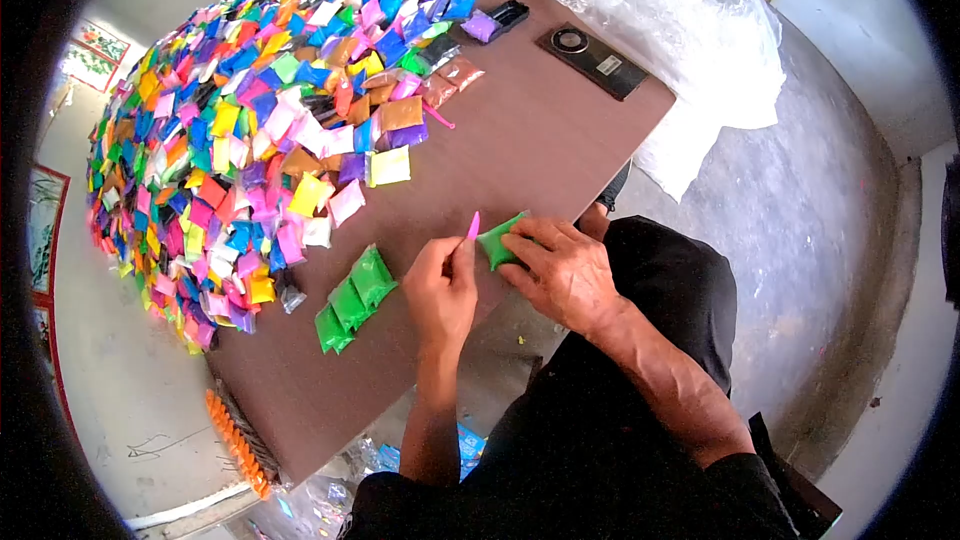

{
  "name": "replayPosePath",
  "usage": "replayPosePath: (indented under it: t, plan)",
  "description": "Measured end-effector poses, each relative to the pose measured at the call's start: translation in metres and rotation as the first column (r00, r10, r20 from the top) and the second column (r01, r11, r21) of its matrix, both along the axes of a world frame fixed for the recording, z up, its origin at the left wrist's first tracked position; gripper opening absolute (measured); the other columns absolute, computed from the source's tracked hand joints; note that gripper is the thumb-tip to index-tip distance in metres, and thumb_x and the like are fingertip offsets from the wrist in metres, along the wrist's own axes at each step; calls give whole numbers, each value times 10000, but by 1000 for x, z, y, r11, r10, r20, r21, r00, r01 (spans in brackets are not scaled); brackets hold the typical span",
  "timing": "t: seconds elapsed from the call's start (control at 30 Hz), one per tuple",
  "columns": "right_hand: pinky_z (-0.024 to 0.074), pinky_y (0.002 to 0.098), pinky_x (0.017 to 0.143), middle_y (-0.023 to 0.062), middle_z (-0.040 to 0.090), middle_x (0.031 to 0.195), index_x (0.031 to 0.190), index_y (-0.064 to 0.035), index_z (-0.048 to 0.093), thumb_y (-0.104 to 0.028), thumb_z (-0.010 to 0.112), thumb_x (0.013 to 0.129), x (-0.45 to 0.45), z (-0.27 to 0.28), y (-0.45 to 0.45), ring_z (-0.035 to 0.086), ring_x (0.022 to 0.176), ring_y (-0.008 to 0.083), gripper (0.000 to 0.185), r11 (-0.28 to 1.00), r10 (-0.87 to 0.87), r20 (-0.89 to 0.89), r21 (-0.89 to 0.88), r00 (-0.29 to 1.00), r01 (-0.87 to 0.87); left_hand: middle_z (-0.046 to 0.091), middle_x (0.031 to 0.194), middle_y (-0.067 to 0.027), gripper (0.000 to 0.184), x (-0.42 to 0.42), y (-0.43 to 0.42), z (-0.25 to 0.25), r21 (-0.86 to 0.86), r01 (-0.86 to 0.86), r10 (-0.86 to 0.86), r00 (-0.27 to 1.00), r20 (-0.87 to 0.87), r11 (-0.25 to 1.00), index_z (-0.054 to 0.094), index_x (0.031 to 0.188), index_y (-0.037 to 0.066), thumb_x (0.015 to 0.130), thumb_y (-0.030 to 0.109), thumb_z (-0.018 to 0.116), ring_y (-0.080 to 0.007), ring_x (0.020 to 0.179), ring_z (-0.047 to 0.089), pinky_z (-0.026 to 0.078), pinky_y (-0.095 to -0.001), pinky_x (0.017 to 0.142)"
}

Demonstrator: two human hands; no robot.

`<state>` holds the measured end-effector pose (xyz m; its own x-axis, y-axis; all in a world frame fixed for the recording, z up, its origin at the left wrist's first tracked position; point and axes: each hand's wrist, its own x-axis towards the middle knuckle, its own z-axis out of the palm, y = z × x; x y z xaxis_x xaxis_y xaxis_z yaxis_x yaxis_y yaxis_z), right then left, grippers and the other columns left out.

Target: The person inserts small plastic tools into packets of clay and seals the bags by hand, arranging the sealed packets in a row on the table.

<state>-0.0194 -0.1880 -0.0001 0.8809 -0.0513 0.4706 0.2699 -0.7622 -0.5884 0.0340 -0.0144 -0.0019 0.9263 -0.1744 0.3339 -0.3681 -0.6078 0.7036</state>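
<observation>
My left hand (442,290) is closed round a thin pink tool (474,226), whose tip sticks up past the thumb. Just to its right, my right hand (562,270) has its fingers on a green packet (499,240) near the table's front edge. The packet's right part is hidden beneath the fingers. Several green packets (356,300) lie overlapping in a row on the brown table (510,120), left of my left hand. Beyond them spreads a large heap of small coloured packets (250,140).
A black flat scale (592,60) lies at the table's right end. A black tray (510,16) sits beside the heap. Clear plastic sheeting (690,40) hangs past the far right corner. An orange bristly object (236,443) is at the near left edge.
</observation>
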Motion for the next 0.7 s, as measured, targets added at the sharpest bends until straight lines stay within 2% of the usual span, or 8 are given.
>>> replayPosePath:
  t: [0.03,0.1,0.2,0.37,0.43,0.57,0.63,0.7]
  plan:
    - [564,386,825,69,687,1089,1027,-68,727,-166,782,794,-1,1,-2,678,983,279,259,1000,10,2,10,1000,-10,669,807,-144,67,-6,1,3,-71,-32,27,997,-78,997,669,926,18,908,70,707,-280,646,646,505,-376,595]
    - [567,388,833,71,687,1098,1047,-69,723,-160,779,795,-3,0,-3,681,992,281,273,1000,19,-6,22,1000,-19,667,796,-135,78,-19,4,7,-81,-39,30,994,-110,996,682,940,16,916,84,709,-248,653,650,504,-370,597]
    - [571,385,847,75,691,1110,1078,-71,716,-142,775,797,1,-2,-3,689,999,278,296,998,52,-63,34,997,-50,658,793,-149,78,-24,4,0,20,65,-65,998,-28,998,663,925,21,912,86,705,-303,656,642,506,-389,604]
    - [571,386,825,81,677,1117,1071,-68,695,-140,760,782,1,-5,-2,680,1004,279,305,998,43,-32,36,999,-42,656,794,-157,76,-2,0,-5,79,22,-23,1000,17,997,648,903,19,918,82,688,-316,663,644,499,-398,605]
    - [576,378,821,78,693,1121,1067,-74,713,-133,769,790,1,-7,-3,693,995,275,288,999,25,-28,24,999,-24,654,791,-157,67,3,-1,-6,-11,14,-14,1000,5,1000,650,905,15,916,70,687,-314,656,640,500,-391,604]
    - [576,384,789,68,680,1104,1057,-71,699,-144,754,795,-2,-6,-3,683,986,279,278,998,-12,-29,69,1000,14,653,791,-157,70,-16,1,8,-59,-26,23,998,-60,998,650,906,8,912,63,692,-312,658,642,502,-386,605]
    - [578,383,779,65,681,1100,1060,-73,697,-147,752,799,-1,-3,-2,685,973,281,277,997,-3,-41,79,999,7,657,749,-112,127,-24,-1,8,-34,36,-37,999,-12,999,673,942,-4,939,120,701,-163,633,610,493,-329,600]
    - [580,381,769,62,682,1096,1064,-75,696,-149,750,803,0,-2,-2,687,961,283,277,997,12,-48,83,999,-8,649,742,-120,114,-16,0,-7,-19,71,-70,997,39,997,670,926,3,935,112,699,-190,621,616,495,-336,599]
